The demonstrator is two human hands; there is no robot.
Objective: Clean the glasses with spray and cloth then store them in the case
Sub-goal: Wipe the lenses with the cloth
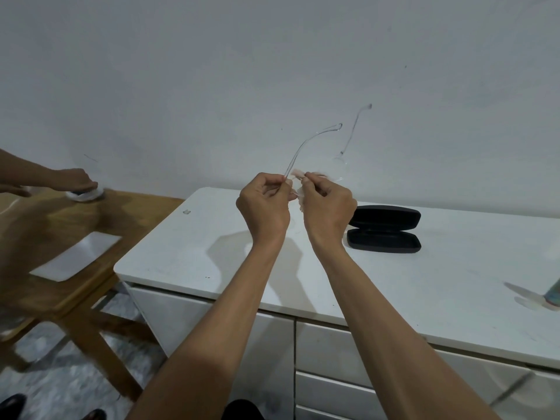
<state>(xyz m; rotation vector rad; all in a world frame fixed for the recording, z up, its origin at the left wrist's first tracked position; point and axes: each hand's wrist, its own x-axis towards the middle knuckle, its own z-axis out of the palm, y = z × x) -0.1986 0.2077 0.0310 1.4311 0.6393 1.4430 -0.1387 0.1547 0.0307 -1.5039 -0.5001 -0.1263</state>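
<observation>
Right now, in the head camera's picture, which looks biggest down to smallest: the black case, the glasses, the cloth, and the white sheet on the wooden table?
1. Black case, open.
2. White sheet, looking about as large as the case; unsure.
3. Glasses, clear and thin.
4. Cloth, mostly hidden by the hands.

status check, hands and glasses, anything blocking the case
Left hand pinching clear-framed glasses; right hand rubbing them with pale pinkish cloth. Glasses held above white countertop. Black hard case open, nothing blocking it.

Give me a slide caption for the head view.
Both hands rub clear glasses with a cloth above the open case.
</observation>
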